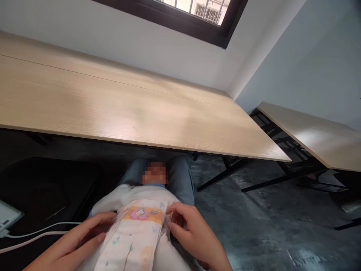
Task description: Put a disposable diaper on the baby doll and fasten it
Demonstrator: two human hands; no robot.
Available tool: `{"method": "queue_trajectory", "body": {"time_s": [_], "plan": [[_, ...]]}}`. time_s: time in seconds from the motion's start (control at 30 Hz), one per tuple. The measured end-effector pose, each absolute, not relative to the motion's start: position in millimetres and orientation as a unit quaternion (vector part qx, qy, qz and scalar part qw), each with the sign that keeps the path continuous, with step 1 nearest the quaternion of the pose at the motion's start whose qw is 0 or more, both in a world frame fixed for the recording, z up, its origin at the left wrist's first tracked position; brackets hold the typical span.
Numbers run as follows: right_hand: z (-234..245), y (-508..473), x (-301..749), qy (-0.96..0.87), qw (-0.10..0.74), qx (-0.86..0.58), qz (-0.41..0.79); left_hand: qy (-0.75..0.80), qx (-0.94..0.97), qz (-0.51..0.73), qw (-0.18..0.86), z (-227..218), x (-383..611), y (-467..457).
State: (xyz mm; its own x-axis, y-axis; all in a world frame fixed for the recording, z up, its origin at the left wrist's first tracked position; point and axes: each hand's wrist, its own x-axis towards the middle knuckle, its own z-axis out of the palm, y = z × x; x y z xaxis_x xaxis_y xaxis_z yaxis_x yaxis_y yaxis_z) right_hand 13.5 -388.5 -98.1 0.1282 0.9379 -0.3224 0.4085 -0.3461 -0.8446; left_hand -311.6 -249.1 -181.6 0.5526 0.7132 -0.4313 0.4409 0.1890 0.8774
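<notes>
Left hand (75, 237) lies flat against the diaper (138, 229), right hand (194, 235) pinching its edge, just below the front edge of a light wood desk (121, 99), speckled grey floor (248, 214) off right, barred window (194, 13) up top.

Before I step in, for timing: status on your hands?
Left hand fingers at printed disposable diaper waistband; right hand fingers on its other edge. White cable beside left hand.
</notes>
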Motion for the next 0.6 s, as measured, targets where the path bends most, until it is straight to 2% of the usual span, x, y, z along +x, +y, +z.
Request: {"method": "queue_trajectory", "body": {"time_s": [0.17, 0.3, 0.6], "plan": [[-114, -380, 15, -0.56, 0.299, -0.629, 0.448, 0.439, 0.703, 0.095, 0.551, -169, -279, -246], [-124, -376, 17, -0.53, 0.329, -0.607, 0.492, 0.435, 0.746, 0.081, 0.498, -170, -264, -245], [-134, -376, 19, -0.472, 0.377, -0.598, 0.526, 0.406, 0.769, 0.09, 0.487, -175, -260, -243]]}}
